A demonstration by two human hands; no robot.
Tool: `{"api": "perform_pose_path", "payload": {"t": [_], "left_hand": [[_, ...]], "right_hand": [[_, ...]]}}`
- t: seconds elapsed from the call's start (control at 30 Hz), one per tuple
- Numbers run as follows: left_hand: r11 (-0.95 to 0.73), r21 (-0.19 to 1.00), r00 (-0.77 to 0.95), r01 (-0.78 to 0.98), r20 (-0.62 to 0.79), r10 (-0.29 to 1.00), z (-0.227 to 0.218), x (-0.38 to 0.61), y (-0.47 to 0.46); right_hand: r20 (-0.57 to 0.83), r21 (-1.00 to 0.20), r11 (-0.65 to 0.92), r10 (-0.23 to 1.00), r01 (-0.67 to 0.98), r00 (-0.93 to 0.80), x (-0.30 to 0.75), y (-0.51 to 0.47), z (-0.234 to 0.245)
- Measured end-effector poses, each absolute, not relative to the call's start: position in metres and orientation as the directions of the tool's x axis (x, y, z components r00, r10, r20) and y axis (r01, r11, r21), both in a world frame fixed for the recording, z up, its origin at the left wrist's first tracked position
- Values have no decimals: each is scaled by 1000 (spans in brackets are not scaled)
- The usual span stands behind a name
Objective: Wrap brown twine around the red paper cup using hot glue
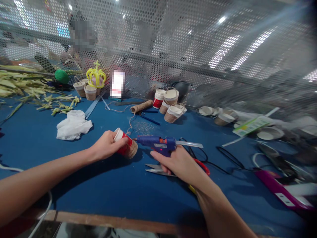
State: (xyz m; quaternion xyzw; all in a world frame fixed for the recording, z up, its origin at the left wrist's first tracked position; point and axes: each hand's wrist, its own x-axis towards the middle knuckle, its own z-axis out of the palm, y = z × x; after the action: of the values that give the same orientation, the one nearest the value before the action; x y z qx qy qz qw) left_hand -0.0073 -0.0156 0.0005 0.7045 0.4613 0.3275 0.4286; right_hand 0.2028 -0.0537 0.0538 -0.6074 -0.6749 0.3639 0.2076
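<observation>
A small red and white paper cup point(120, 135), its lower end wrapped in twine, is tilted in my left hand point(107, 145), whose fingers close round it. My right hand point(177, 160) grips a blue hot glue gun point(158, 141) with a clear glue stick out of its back. The gun's nozzle points left and meets or nearly meets the cup's side by the twine. From the cup a strand runs up to a roll of twine point(141, 106). Under my right hand lie scissors point(158, 170) with red handles, partly covered.
Twine-wrapped cups point(172, 114) stand behind, near a perforated metal screen point(148, 49). White tissue point(73, 125), a yellow crown point(96, 76) and a green ball point(61, 76) are at left. A purple power strip point(277, 188) and black cable lie right. The wooden table edge point(99, 220) is nearest me.
</observation>
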Motion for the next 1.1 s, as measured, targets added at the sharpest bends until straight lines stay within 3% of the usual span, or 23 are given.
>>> {"api": "perform_pose_path", "payload": {"t": [0.2,0.33,0.47,0.6,0.83,1.1], "left_hand": [[-199,898,350,392,54,935,-1,-8,-16],[-193,899,342,392,52,938,1,-8,-16],[-189,910,332,369,61,941,4,-8,-17],[-207,914,302,349,99,948,5,-8,-17],[-230,927,303,297,137,943,8,-9,-19],[-259,918,326,299,157,932,8,-7,-23]], "right_hand": [[-174,-747,-11,968,664,-179,206,-51,52],[-143,-859,-24,970,511,-195,213,-41,46],[-82,-920,-59,996,387,-43,221,-25,38],[-79,-868,-110,993,485,85,225,-9,34],[-112,-765,-176,984,620,141,229,15,19],[143,-631,19,985,776,93,221,12,30]]}}
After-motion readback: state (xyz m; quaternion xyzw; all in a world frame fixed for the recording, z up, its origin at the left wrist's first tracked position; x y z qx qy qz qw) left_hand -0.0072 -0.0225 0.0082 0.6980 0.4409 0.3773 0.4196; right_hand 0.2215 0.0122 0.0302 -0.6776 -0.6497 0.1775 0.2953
